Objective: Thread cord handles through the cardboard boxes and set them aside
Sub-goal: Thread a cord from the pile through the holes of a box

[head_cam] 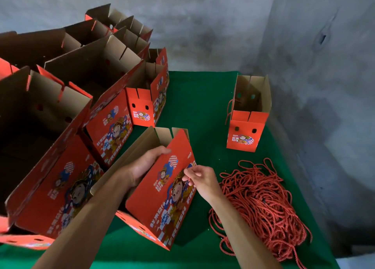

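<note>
Open red box [162, 187] stands tilted near the front edge of the table [192, 98], between the row of unthreaded boxes [97, 110] along the left edge and the heap of red cord [261, 205] at the front right corner.

Left hand [145, 165]: fingers curled over the top rim of the box's printed side, gripping it and steadying the tilt. Right hand [199, 180]: thumb and forefinger pinched together against the outside of that same printed panel, on what looks like a short red cord end (too small to be certain; I read it as cord, not print). Both hands are on the box; the cord heap lies just beside the right forearm.

Handling, as I judge it: the box is thin corrugated card, light and stiff along the panels but easily creased at the flaps, so the rim hold is sensible. It will slide on the green cloth unless braced. The cord is a soft twisted rope, limp, and prone to tangling in the heap; take it close to the tip so it pushes through a hole without buckling.

One box [247, 126] stands apart toward the right edge, a cord loop hanging at its left side (likely finished).
</note>
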### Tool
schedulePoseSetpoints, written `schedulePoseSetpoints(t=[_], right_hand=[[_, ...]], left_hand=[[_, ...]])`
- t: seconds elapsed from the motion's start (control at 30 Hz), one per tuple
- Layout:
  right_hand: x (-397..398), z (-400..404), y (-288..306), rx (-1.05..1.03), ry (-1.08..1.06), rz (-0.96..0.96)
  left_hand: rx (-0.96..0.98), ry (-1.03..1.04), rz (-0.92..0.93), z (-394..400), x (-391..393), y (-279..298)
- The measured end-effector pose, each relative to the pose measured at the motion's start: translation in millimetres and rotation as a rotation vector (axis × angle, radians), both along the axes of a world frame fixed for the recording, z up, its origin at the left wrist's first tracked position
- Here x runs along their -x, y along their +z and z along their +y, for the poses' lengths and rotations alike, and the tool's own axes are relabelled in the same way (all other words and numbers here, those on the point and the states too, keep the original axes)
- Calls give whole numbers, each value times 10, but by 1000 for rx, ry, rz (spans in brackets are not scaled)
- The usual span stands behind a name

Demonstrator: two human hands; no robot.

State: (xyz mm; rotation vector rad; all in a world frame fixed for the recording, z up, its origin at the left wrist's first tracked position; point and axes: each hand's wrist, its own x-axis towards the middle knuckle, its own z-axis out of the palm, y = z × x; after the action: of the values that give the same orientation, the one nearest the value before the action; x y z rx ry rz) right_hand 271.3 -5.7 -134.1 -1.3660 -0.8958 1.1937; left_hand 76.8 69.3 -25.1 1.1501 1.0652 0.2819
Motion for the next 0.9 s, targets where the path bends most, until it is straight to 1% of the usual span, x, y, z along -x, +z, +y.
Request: schedulePoseSetpoints(t=[0.07, 0.1, 0.13, 0.17, 0.27, 0.3, 0.43, 0.5, 0.6, 0.7, 0.73, 0.77, 0.83, 0.9], right_hand=[[44, 13, -23, 25, -49, 18], [67, 13, -38, 43, -85, 40], [79, 11, -56, 60, -115, 43], [76, 6, -74, 70, -131, 3], [-10, -21, -80, 45, -61, -345], [-36, -13, -70, 40, -18, -423], [-70, 96, -15, 88, 101, -551], [-62, 135, -21, 105, 123, -548], [-42, 141, -51, 104, 164, -441], [-60, 134, -74, 107, 218, -369], [-90, 115, -85, 128, 252, -386], [-136, 86, -113, 152, 301, -453], [-256, 6, -253, 248, 382, -659], [-364, -72, -394, 366, 319, -821]], left_hand=[[0, -91, 18, -54, -134, 0], [-13, -136, 58, -92, -216, -10], [-30, -135, 124, -142, -307, -14], [-55, -135, 169, -165, -386, -44], [-167, -170, 255, -192, -530, -61], [-214, -174, 277, -183, -563, -65], [-376, -204, 388, -94, -646, -95], [-422, -246, 445, -67, -665, -100], [-491, -319, 517, -35, -660, -190], [-503, -283, 542, -1, -602, -311], [-484, -272, 549, 6, -581, -325], [-465, -257, 553, 28, -563, -348], [-413, -180, 564, 58, -527, -344], [-379, -78, 562, 52, -473, -287]])
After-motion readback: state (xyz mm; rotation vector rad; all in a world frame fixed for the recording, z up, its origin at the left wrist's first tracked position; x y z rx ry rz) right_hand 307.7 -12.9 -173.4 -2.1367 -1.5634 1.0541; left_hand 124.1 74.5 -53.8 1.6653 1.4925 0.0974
